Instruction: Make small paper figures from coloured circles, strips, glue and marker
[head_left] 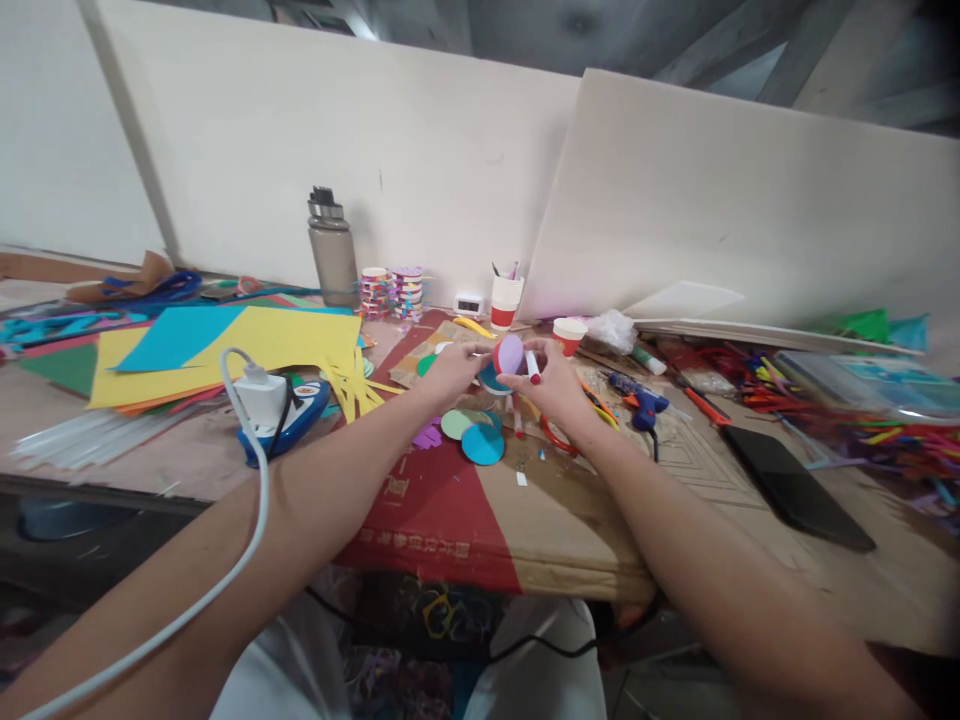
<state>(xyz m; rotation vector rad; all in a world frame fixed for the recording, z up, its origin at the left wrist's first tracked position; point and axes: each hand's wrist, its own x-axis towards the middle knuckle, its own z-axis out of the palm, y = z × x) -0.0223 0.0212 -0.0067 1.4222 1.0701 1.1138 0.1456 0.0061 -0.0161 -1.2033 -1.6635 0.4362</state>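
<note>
Both my hands meet above the middle of the worktable. My left hand [450,368] pinches the left edge of a small stack of coloured paper discs [508,355], purple in front, red and blue behind. My right hand [553,383] supports the discs from the right and grips a red-and-white marker [533,366] against them. Just below the hands lie loose green and blue paper circles [475,433] and a purple scrap [427,436] on a flattened cardboard sheet [465,510].
Yellow and blue paper sheets [225,350] and a white charger with cable [259,398] lie left. A grey bottle [332,250], tape rolls [391,291], paper cups [506,300], a blue glue gun [645,405], a black phone [795,488] and pipe cleaners [862,420] crowd the back and right.
</note>
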